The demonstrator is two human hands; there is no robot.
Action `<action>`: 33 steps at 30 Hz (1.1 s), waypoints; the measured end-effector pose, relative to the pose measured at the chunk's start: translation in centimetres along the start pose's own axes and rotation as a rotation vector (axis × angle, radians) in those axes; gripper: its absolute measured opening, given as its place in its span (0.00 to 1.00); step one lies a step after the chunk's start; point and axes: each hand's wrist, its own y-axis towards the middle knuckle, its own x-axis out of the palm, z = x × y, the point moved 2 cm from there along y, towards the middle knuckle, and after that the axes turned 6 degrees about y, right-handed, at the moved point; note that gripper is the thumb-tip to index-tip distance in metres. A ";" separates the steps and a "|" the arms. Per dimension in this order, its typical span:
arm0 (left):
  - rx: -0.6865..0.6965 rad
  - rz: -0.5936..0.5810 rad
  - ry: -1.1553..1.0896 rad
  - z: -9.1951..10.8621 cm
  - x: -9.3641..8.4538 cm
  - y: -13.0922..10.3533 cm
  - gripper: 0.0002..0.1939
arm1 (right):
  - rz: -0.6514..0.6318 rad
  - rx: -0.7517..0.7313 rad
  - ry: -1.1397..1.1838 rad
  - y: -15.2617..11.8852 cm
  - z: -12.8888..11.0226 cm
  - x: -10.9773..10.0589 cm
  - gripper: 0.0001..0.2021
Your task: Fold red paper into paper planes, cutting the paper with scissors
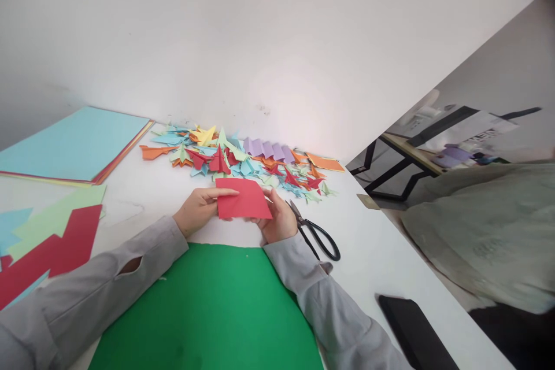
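Note:
A red piece of paper [243, 199] is held up between both hands, over the white table just beyond a green sheet [208, 306]. My left hand [197, 210] pinches its left edge, with the index finger lying across the front. At the right edge, my right hand [278, 218] grips the paper, its fingers partly hidden behind it. Black-handled scissors [323, 239] lie beside my right hand. Behind the paper spreads a pile of small folded shapes in several colours, among them a red one [219, 161] and a purple pleated strip [269, 150].
A stack of large coloured sheets [78, 144] lies at the back left, with red [80, 237] and green offcuts in front. A black phone-like object [414, 329] rests at the right. Beyond the table's right edge, a person's light shirt [485, 231] shows.

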 end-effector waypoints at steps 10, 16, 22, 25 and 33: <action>-0.038 -0.002 -0.052 -0.2 0.1 0.1 0.22 | -0.128 -0.177 -0.245 -0.2 0.7 0.0 0.17; 0.018 -0.074 0.011 -0.4 0.3 0.0 0.21 | -0.112 -0.247 -0.345 -0.4 0.7 0.0 0.10; -0.049 -0.098 0.043 -0.4 0.0 0.1 0.18 | -0.131 -0.281 -0.428 -0.5 0.3 0.2 0.14; -0.046 -0.093 0.062 -0.4 0.0 0.1 0.18 | -0.162 -0.305 -0.465 -0.4 0.3 0.0 0.12; 0.003 -0.026 0.112 -0.1 0.2 -0.1 0.14 | -0.133 -0.239 -0.474 -0.8 0.1 0.8 0.10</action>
